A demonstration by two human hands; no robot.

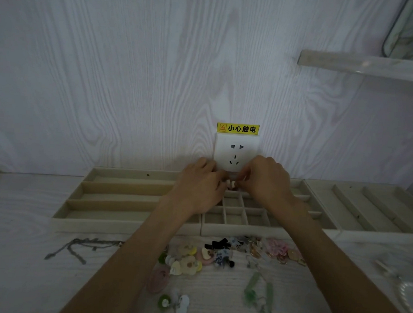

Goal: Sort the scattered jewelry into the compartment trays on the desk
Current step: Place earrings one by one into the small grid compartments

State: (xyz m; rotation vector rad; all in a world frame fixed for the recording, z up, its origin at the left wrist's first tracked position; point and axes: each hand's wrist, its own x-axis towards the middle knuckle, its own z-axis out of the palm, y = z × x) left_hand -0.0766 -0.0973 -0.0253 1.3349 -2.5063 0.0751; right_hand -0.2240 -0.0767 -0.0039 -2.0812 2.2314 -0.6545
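Note:
Both hands meet over the far part of the middle grid tray (235, 225). My left hand (199, 186) and my right hand (266, 180) pinch a small pale jewelry piece (231, 183) between their fingertips, just above the tray's back cells. Scattered jewelry (191, 259) lies on the desk in front of the trays: flower-shaped earrings, a black bow (218, 243), pink pieces (278, 248) and green dangling pieces (254, 288). A grey cord necklace (78, 247) lies at the left.
A tray with long slots (118, 192) sits at the left, another slotted tray (369, 208) at the right. A wall socket (236, 150) with a yellow warning label is behind the hands. A clear shelf (361, 65) juts out upper right. A pearly item (407, 295) lies far right.

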